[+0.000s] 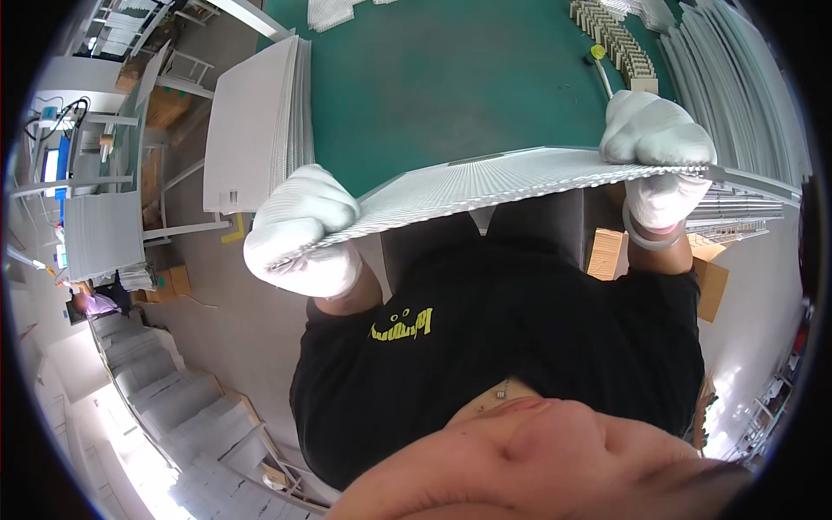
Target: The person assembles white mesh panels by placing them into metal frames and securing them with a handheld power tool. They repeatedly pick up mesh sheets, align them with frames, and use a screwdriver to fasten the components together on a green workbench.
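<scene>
- Far left: white-framed rack point(104, 236) with white sheets; a co-worker in a lilac top point(102, 303) beside it.
- Brown carton point(169, 106) under the framework up there. Contents: can't see from here.
- More cartons point(173, 282) lower down on the floor, by the co-worker. Insides hidden too.
- Stack of white panels point(251, 121) at the left edge of the green counter point(451, 87), many layers, edges showing.
- Left hand point(303, 230), white glove: grip closed on the left end of the ribbed panel.
- White ribbed panel point(485, 178): held between both hands in front of the black T-shirt point(503, 347), along the counter's near edge. Surface looks finely pleated, left end nearer the body than the right.
- Right hand point(663, 143), white glove, pale band on the wrist: grip closed on the panel's right end.
- Just beyond the right hand, on the counter: thin-handled tool point(600, 65) with yellow at its head, then a curved row of beige pieces point(611, 39) standing close together.
- Right side: big stack of thin white sheets point(737, 95), edges fanned.
- Below that: wire rack point(732, 230) with white strips above it, plus a brown box point(711, 286). Can't make out what the box holds.
</scene>
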A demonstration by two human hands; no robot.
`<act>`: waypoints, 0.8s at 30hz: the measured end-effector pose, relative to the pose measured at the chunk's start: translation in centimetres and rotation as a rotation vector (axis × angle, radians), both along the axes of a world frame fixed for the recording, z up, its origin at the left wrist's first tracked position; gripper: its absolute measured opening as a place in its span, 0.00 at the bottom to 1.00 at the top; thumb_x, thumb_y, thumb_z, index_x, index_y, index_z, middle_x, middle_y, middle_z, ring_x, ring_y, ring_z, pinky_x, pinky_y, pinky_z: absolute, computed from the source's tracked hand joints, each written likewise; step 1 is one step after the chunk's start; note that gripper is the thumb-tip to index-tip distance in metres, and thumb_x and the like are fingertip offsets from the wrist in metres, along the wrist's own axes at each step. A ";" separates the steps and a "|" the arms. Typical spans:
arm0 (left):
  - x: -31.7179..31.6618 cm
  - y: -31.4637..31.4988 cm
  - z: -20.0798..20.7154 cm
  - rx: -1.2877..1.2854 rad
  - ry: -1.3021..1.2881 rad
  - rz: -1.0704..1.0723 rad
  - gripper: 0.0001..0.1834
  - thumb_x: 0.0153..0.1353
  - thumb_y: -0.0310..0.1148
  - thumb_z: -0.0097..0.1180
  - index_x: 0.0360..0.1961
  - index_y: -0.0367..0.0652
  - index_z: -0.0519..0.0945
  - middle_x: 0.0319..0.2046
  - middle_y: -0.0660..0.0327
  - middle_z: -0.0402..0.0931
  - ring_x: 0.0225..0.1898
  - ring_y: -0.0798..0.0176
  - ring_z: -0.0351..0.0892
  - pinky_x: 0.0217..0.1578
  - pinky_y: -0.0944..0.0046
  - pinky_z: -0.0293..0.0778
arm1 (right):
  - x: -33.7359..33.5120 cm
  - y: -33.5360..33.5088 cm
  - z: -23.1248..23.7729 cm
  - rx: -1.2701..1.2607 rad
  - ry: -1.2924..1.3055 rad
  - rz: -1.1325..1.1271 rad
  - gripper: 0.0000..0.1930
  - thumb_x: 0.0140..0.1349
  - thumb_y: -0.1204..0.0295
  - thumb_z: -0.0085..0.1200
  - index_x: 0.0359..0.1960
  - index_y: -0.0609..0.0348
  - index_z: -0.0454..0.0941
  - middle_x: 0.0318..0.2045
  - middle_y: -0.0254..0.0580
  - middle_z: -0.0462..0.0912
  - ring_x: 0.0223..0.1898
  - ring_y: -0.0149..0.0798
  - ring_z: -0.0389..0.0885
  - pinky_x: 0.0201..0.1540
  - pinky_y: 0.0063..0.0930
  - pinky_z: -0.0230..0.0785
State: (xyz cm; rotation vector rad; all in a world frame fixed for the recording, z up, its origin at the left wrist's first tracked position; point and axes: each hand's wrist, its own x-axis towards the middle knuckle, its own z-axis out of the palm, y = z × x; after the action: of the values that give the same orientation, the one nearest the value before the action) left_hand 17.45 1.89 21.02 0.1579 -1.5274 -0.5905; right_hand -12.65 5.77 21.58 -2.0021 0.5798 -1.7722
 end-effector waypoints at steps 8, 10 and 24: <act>-1.5 -1.1 -0.4 0.000 -0.166 -0.123 0.17 0.62 0.39 0.63 0.29 0.37 0.72 0.19 0.57 0.71 0.18 0.59 0.72 0.20 0.62 0.63 | -0.6 1.5 -1.6 0.019 -0.092 -0.039 0.30 0.68 0.53 0.53 0.13 0.56 0.59 0.09 0.36 0.64 0.08 0.35 0.64 0.14 0.30 0.51; -1.1 -1.4 -0.8 -0.057 -0.139 -0.143 0.15 0.61 0.37 0.64 0.28 0.40 0.71 0.16 0.60 0.69 0.16 0.62 0.70 0.20 0.62 0.65 | -0.3 1.8 -2.0 0.025 -0.035 0.020 0.25 0.67 0.55 0.56 0.19 0.60 0.67 0.13 0.39 0.70 0.12 0.37 0.69 0.17 0.32 0.57; -0.9 -4.9 -2.7 0.280 0.015 0.110 0.07 0.55 0.17 0.52 0.34 0.36 0.79 0.36 0.55 0.79 0.36 0.65 0.76 0.37 0.68 0.71 | -3.1 -2.0 1.2 -0.054 0.098 -0.252 0.43 0.55 0.85 0.64 0.72 0.62 0.56 0.51 0.51 0.80 0.48 0.41 0.83 0.51 0.33 0.77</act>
State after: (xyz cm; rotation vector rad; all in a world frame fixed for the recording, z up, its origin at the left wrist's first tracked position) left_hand 16.51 -3.00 18.28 0.4484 -1.4069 -0.7143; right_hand -15.74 3.74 22.80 -2.1419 0.8576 -1.8559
